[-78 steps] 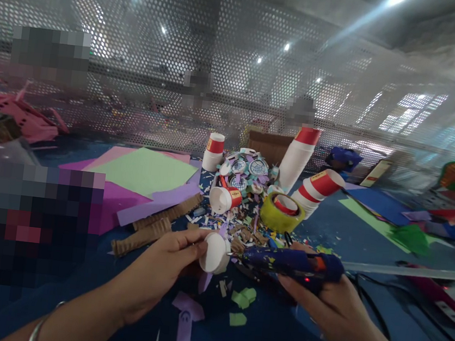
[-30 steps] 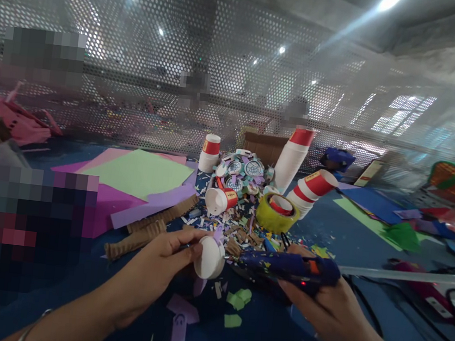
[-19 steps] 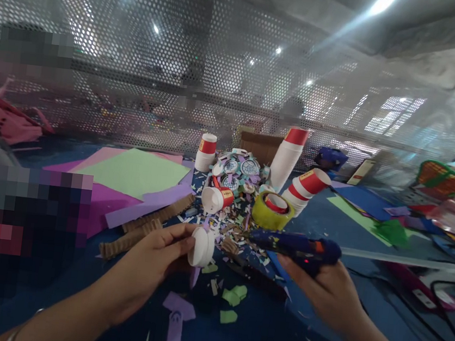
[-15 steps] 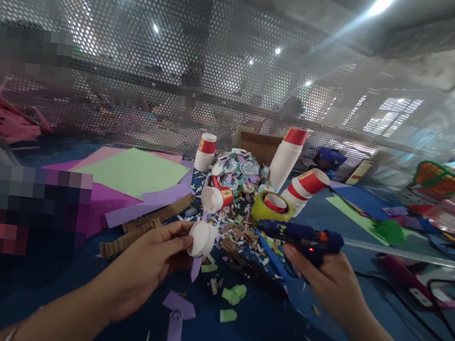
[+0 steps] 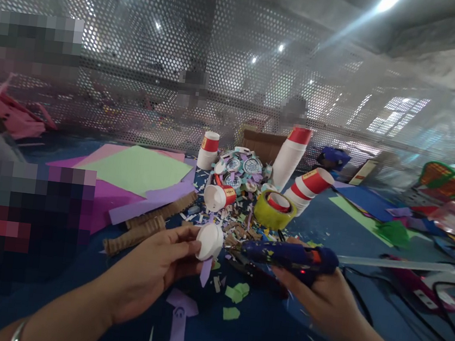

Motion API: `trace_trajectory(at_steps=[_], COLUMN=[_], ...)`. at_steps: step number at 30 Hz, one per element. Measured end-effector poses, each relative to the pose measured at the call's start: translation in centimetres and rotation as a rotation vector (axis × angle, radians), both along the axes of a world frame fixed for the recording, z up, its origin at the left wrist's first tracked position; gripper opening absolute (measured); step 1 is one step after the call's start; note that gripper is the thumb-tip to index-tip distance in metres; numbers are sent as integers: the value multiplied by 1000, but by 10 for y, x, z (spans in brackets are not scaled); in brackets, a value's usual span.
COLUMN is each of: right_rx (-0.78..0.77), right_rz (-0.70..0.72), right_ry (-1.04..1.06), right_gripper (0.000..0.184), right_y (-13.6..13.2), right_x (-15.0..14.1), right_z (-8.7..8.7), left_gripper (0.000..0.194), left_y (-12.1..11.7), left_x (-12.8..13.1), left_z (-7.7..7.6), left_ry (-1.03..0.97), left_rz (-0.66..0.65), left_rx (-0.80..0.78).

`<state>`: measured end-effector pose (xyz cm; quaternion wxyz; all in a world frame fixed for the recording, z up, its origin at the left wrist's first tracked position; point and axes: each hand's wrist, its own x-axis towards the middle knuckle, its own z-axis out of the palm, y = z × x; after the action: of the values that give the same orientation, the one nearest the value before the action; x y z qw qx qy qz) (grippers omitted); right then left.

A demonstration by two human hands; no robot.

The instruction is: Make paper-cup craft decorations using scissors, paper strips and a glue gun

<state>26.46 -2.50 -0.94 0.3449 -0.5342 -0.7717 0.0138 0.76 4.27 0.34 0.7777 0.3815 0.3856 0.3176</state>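
Observation:
Between the fingers and thumb of my left hand (image 5: 159, 261) is a white paper disc piece (image 5: 210, 241), with a purple paper strip (image 5: 205, 273) hanging below it. My right hand (image 5: 320, 296) is wrapped round a dark blue hot glue gun (image 5: 289, 256); a red light glows on it and a clear glue stick (image 5: 393, 263) sticks out of its back. The gun's nozzle points left, close to the disc's right side. Beneath both hands lie paper scraps (image 5: 237, 292) and a purple strip with a smiley face (image 5: 178, 323).
Behind my hands are a tipped paper cup (image 5: 219, 197), a yellow tape roll (image 5: 274, 211), stacked cups (image 5: 291, 158) and a pile of decorated discs (image 5: 240, 166). Coloured paper sheets (image 5: 137, 168) and corrugated cardboard (image 5: 136, 235) lie left. Black cable (image 5: 360, 300) runs at right. A perforated screen stands behind.
My right hand has brought the glue gun lower and slightly left, so its nozzle is nearer the disc. The disc in my left hand sits slightly further right in view.

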Motion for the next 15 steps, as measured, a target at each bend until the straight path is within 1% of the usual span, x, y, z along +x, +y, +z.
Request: trace_trajectory(at_steps=[4, 6, 11, 15], right_rx=[25, 23, 16, 1], right_rz=[-75, -90, 22, 37], right_ry=[-41, -33, 0, -8], right_gripper=[38, 34, 22, 20], right_y=[-2, -3, -1, -1], right_x=[6, 7, 4, 3], right_z=[-9, -12, -8, -4], left_gripper=[16, 16, 17, 16], left_y=[-2, -2, -2, -3], left_x=[2, 3, 4, 4], left_z=[1, -1, -1, 2], left_ry=[21, 14, -8, 10], left_rz=[-6, -9, -14, -6], left_rx=[6, 7, 10, 2])
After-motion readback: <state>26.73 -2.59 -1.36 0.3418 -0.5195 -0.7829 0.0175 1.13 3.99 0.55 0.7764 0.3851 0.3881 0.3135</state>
